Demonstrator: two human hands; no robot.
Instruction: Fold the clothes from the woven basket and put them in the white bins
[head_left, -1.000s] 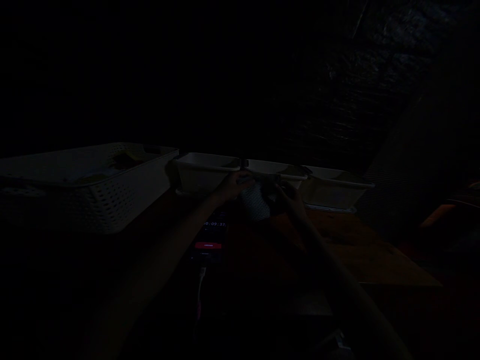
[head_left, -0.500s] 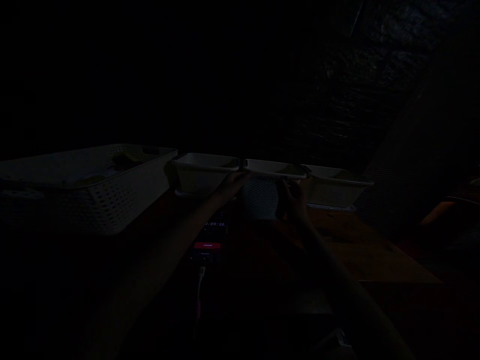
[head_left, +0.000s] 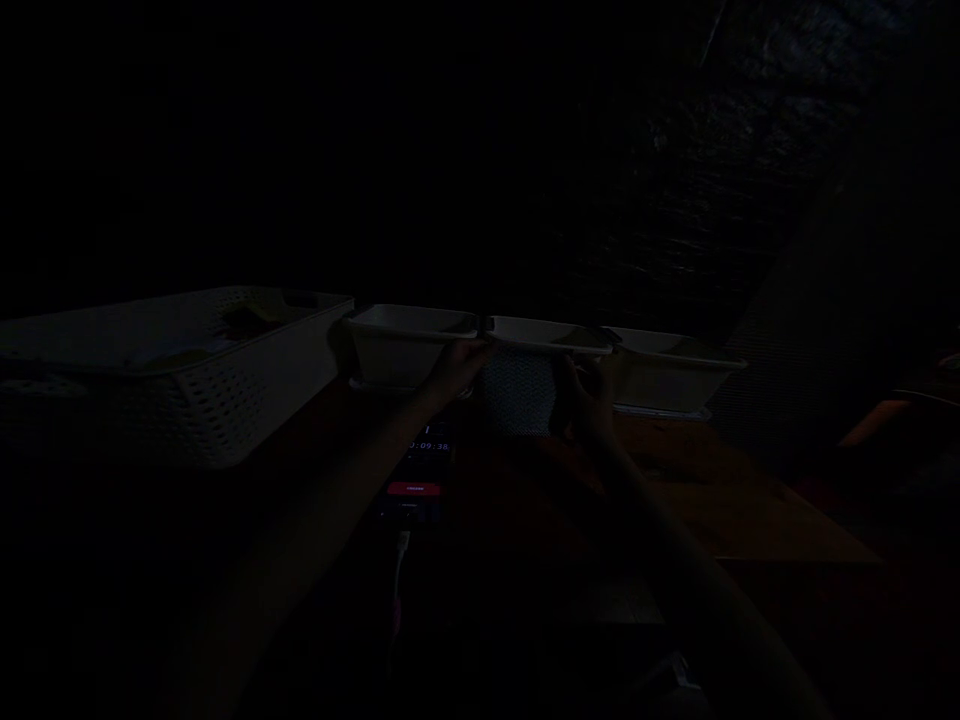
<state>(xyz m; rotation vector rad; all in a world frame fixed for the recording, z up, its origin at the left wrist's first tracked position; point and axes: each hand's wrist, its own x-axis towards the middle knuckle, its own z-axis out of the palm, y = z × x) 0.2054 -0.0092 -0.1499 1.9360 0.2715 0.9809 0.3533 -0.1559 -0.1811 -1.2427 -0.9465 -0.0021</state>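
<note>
The scene is very dark. Between my hands is a small pale piece with a dotted pattern (head_left: pixel 519 392), held up flat in front of the middle white bin (head_left: pixel 547 334). My left hand (head_left: pixel 454 372) grips its left edge and my right hand (head_left: pixel 585 400) grips its right edge, both with fingers closed on it. A phone (head_left: pixel 420 478) showing a running timer and a red button lies on the table just below my left wrist, with a white cable plugged into its near end.
A large white perforated basket (head_left: pixel 225 400) stands at the left with some dim items inside. Three white bins stand in a row behind my hands, the left one (head_left: pixel 397 345) and the right one (head_left: pixel 667 375) flanking the middle. The wooden table edge (head_left: pixel 787 545) runs at the right.
The patterned piece has been turned from a bunched, tilted shape to a flat upright one and raised slightly toward the bins. The phone timer has advanced by a second.
</note>
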